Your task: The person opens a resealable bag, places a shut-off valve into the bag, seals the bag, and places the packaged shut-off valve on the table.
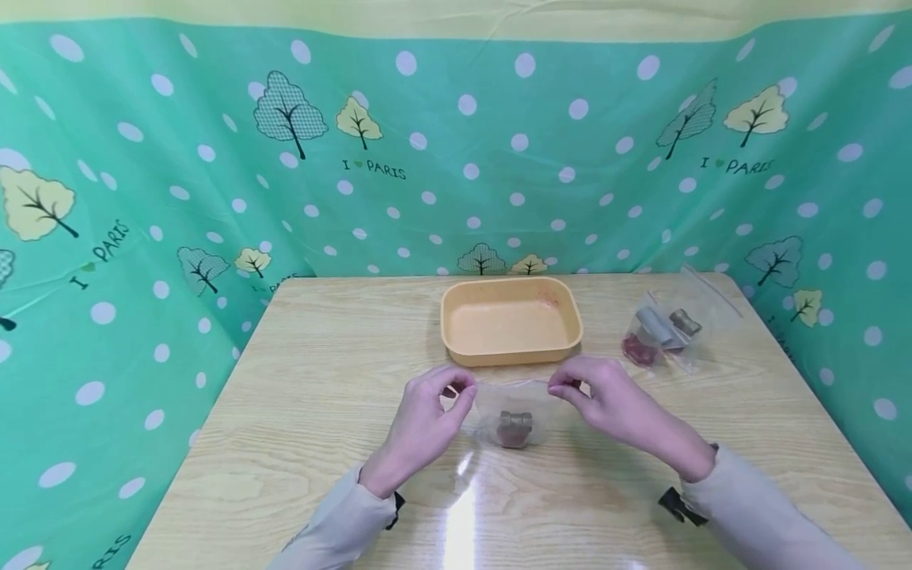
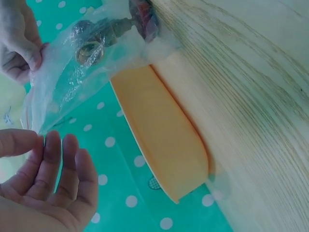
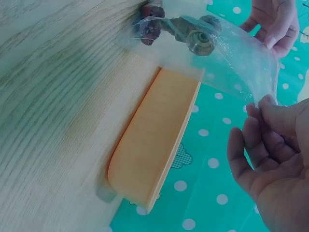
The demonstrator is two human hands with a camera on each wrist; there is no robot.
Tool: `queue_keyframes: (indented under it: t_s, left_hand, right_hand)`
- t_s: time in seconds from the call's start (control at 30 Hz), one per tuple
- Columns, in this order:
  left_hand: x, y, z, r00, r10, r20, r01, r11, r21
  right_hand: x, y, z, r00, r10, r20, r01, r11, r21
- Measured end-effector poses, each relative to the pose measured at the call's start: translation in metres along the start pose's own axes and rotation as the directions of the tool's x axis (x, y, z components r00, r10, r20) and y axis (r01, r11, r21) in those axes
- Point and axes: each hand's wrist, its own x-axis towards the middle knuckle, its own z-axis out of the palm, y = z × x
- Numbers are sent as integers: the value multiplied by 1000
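A clear zip-lock bag (image 1: 492, 408) hangs between my two hands over the table, in front of the tray. My left hand (image 1: 431, 412) pinches its top left corner between thumb and index finger. The opposite top corner is pinched by my right hand (image 1: 606, 396). Low inside the bag lies a metal pipe fitting (image 3: 200, 41) with a threaded round opening, brassy grey in the wrist views. Beside it in the bag is a dark red item (image 3: 150, 26), partly hidden by plastic folds.
Behind the hands stands an empty-looking orange plastic tray (image 1: 513, 356) with reddish specks at its back right corner. At the right of the wooden table (image 1: 321, 380) lie filled clear bags (image 1: 659, 332) with grey and dark red items. A green dotted curtain (image 1: 456, 158) encloses the table.
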Motion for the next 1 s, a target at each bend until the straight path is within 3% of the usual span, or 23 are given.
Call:
queue_keyframes:
  t_s: [0.13,0.23,0.3,0.5,0.63,0.83,1.0]
  left_hand:
    - [5,1,1,995,-8,97,5,1000,29]
    - [12,1,4,984,34,175,-45,997,58]
    - [16,2,7,979,70,193,-85,994,70]
    - [23,8,12,978,135,160,-150,985,83]
    - [25,9,13,978,148,146,-162,982,95]
    - [24,8,10,986,103,135,-118,987,108]
    - [19,2,5,989,49,139,-65,992,110]
  right_hand:
    - [0,0,0,999,-33,-12,33,999,-5]
    - [1,-1,0,999,-48,-12,47,999,-9]
    - [2,-3,0,999,-49,-4,49,999,-14]
    - [8,-11,4,1000,-4,10,5,998,-63]
    - [15,-13,8,999,-34,7,35,998,-51]
    - [20,-12,14,994,-108,-27,106,991,-85]
    - [16,-12,17,996,-83,-17,81,994,-79]
